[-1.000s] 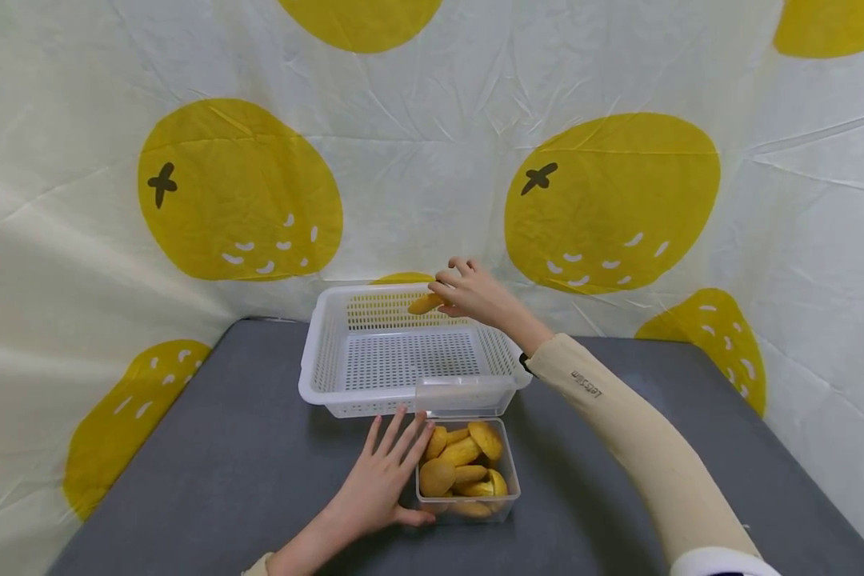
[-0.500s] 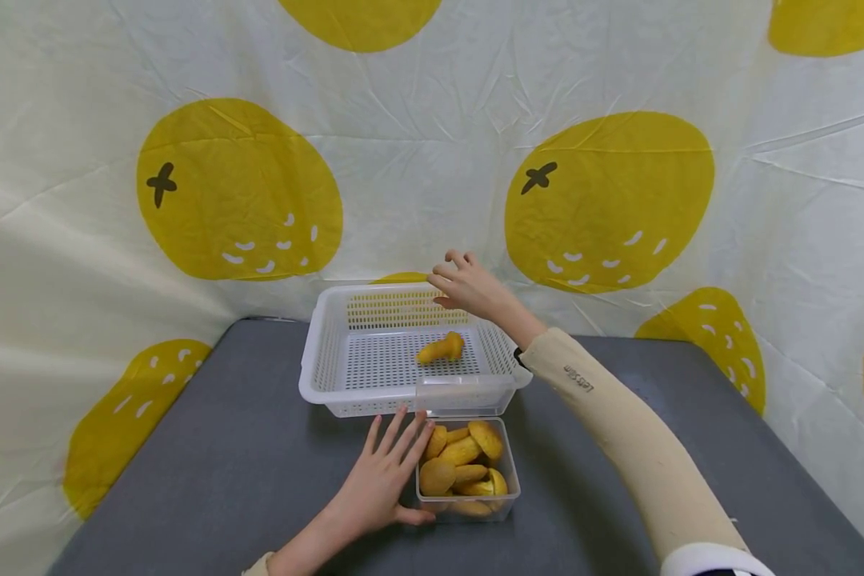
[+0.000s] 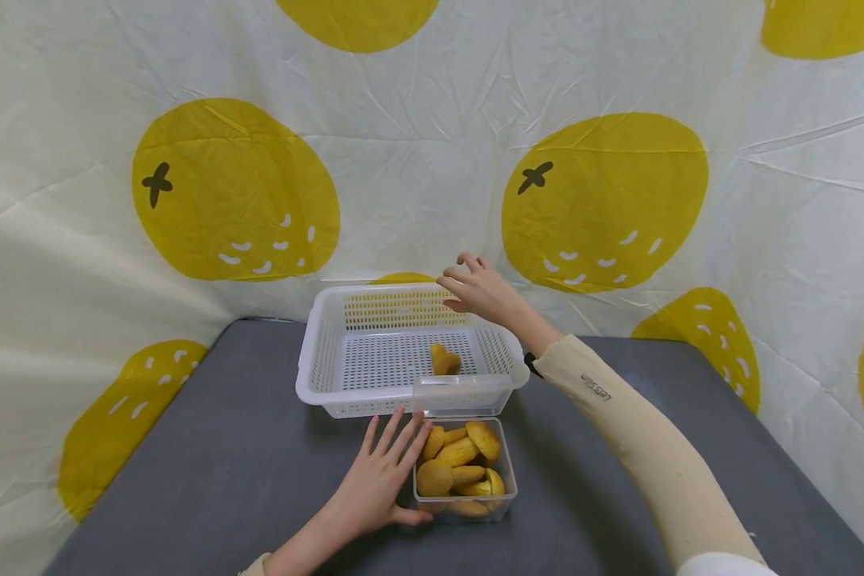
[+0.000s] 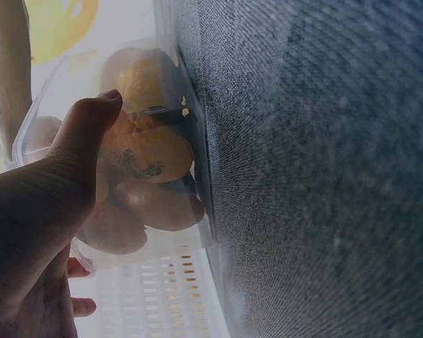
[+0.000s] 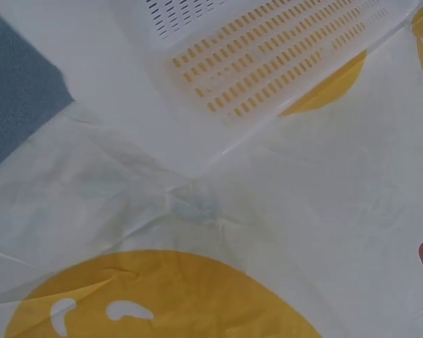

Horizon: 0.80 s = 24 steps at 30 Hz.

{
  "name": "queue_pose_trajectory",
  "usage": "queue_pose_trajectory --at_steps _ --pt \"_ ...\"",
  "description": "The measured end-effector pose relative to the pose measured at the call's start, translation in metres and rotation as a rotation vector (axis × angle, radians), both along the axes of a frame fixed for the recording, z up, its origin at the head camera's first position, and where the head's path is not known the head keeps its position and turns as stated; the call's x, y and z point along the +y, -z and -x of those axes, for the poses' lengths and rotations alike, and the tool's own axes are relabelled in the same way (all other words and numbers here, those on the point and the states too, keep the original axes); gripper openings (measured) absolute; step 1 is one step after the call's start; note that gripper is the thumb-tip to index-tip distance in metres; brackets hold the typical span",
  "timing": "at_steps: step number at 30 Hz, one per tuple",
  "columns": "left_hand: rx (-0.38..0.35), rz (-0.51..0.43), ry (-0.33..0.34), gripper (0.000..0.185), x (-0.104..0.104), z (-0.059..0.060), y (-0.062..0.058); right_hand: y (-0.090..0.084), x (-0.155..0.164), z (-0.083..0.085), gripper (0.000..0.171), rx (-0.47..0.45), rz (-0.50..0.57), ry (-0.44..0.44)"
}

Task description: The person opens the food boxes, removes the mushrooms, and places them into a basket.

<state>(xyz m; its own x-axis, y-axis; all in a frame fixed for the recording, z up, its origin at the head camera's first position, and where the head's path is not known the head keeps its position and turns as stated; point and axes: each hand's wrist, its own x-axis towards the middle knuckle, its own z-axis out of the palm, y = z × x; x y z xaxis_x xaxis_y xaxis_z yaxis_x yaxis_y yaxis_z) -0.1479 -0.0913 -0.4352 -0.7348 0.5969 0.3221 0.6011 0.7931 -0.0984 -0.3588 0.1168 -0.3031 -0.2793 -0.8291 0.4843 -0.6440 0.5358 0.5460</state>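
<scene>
Over the basket's (image 3: 317,352) two o'clock rim I see my right hand (image 3: 478,290), fingers loose and empty; my left hand (image 3: 382,480), fingers spread, presses the cookie box (image 3: 504,480).

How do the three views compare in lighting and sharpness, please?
Head view: evenly lit and sharp, basket and cakes clear. Left wrist view: dim, the left hand a dark blur. Right wrist view: bright, soft, mostly cloth.
</scene>
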Motion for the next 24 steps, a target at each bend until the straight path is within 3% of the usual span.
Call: queue_pose_trajectory --at_steps 18,24 --pt "0.004 -0.006 0.007 0.115 -0.001 -0.001 0.001 0.012 0.058 -0.038 0.041 0.021 0.167 -0.109" --pt "-0.008 -0.011 0.004 0.116 0.002 0.000 0.002 0.019 0.078 -0.056 0.041 -0.050 0.185 -0.103"
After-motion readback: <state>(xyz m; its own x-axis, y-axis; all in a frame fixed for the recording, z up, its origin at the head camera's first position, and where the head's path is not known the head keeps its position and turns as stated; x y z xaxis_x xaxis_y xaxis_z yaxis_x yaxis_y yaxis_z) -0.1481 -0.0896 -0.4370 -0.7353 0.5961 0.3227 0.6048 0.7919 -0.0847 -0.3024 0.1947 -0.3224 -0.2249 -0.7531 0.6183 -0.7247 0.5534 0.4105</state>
